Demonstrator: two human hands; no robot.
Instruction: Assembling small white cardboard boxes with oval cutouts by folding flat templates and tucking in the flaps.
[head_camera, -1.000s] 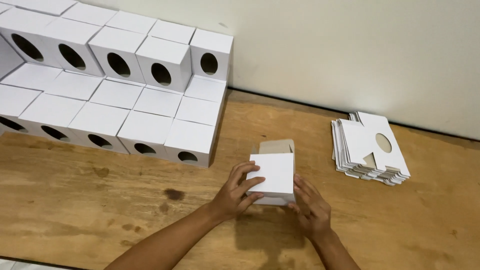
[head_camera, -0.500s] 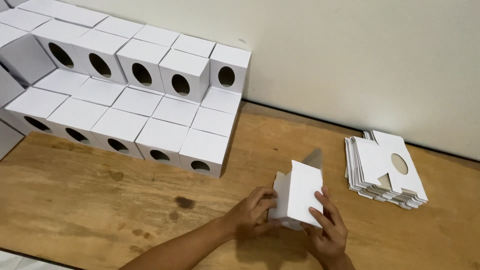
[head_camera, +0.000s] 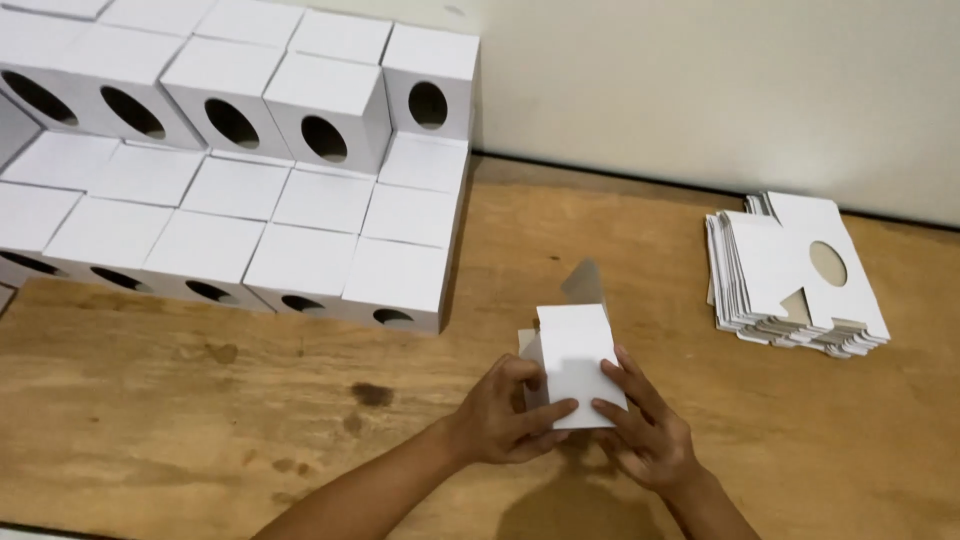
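- Both hands held one small white cardboard box on the wooden table.
- The left hand gripped its left side.
- The right hand pressed its lower right edge.
- The box stood tall, tilted, with a flap open on top.
- Right of the box lay a flat box stack.
- Left of it stood stacked boxes.

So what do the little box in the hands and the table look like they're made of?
Box: likely thin paperboard, matte white outside, grey-brown on the raised inner flap. Table: apparently wood or plywood, with visible grain and dark stains, unglossy.
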